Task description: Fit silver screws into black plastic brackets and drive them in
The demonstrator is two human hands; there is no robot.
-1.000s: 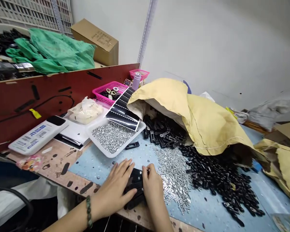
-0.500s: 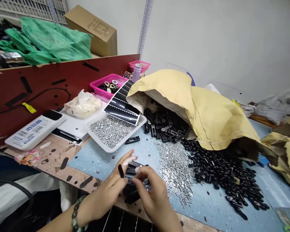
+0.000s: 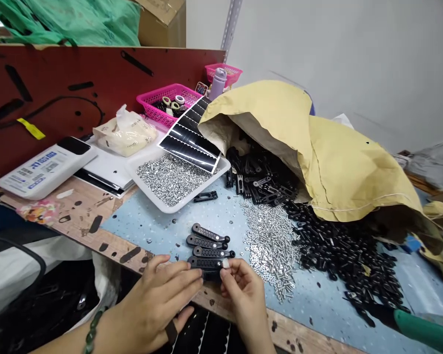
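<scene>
Several slim black plastic arms [image 3: 208, 232] lie in a stacked row on the blue mat, each with a lattice face and a rounded knob at its right end. My left hand [image 3: 166, 295] has its fingers stretched out, their tips against the left end of the nearest black plastic arm [image 3: 203, 262]. At that arm's right end, my right hand [image 3: 243, 290] pinches with thumb and index finger; white tape wraps the index fingertip. A small screw head shows beside this pinch. More pieces under the nearest arm are partly hidden by my fingers.
A white tray [image 3: 166, 209] of small metal parts stands behind. Loose screws [image 3: 269, 241] and a heap of black parts [image 3: 339, 260] spread to the right below a yellow paper sack [image 3: 354, 162]. A green-handled tool [image 3: 424, 327] reaches in at lower right.
My left hand has moved down and left, its fingers now flatter, uncovering the row of black arms. The view has tilted downward. A green handle has come into view at lower right.
</scene>
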